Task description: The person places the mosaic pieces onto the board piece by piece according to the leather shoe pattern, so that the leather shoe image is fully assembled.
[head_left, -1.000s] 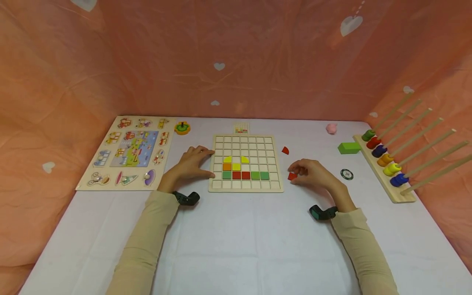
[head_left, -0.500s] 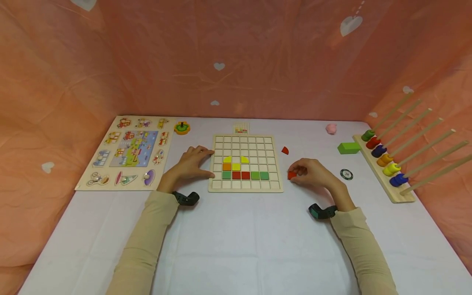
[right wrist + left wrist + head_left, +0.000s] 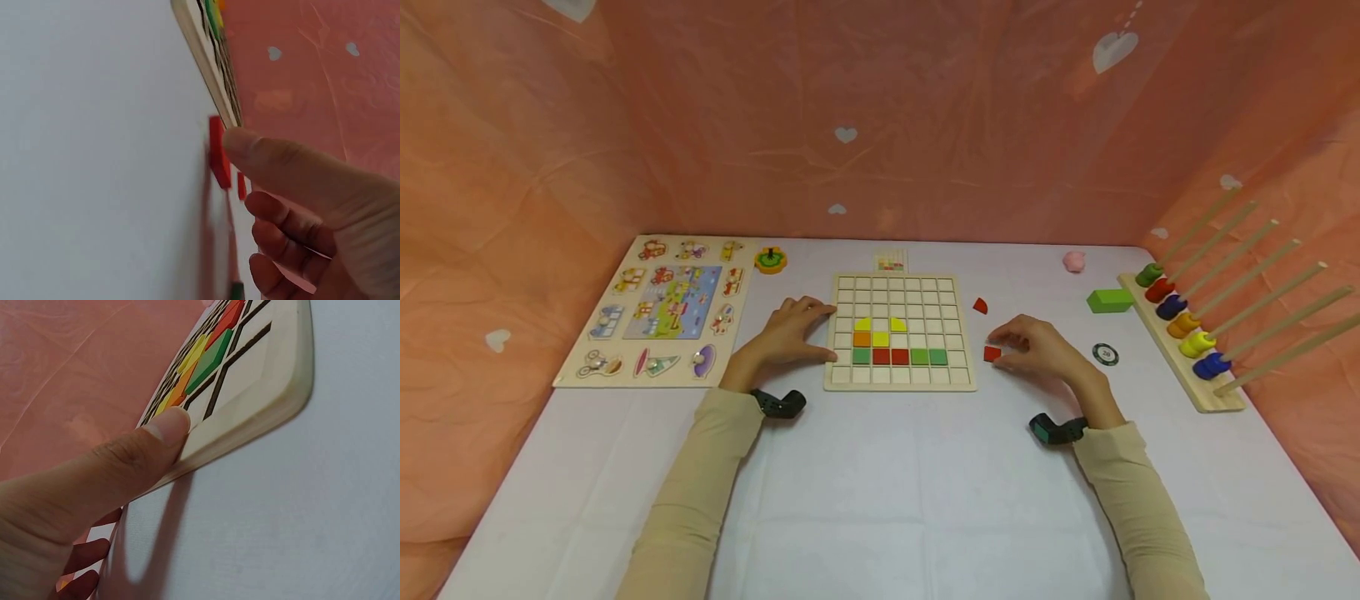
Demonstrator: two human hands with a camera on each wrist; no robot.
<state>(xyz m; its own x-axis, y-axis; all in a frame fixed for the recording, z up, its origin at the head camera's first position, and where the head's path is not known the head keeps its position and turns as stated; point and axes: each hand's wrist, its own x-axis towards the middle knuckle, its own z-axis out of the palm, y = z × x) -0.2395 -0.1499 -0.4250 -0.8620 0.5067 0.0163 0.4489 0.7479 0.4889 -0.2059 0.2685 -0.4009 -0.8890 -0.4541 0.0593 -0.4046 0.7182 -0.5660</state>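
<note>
A wooden grid board [image 3: 898, 383] lies at the table's middle, with yellow, orange, green and red tiles [image 3: 898, 357] set in its cells. My left hand [image 3: 790, 333] rests against the board's left edge, and its thumb [image 3: 164, 428] presses the rim [image 3: 262, 419]. My right hand [image 3: 1037, 346] sits just right of the board with its fingers loosely bent. A red square tile [image 3: 992, 353] lies flat on the table at its fingertips. The thumb [image 3: 250, 147] touches this red tile [image 3: 219, 153], while the other fingers stay off it. A second red piece [image 3: 980, 306] lies farther back.
A picture peg puzzle [image 3: 662, 308] lies at the left, with a green and yellow stacker [image 3: 771, 260] behind it. A small pattern card [image 3: 891, 261] sits behind the board. At the right are a pink lump [image 3: 1074, 261], a green block [image 3: 1109, 301], a round chip [image 3: 1105, 354] and a rod rack [image 3: 1187, 383] with coloured rings.
My right hand's fingers have lifted off the red tile, which now lies flat beside the thumb. The hand drew slightly back. The left hand has not moved.
</note>
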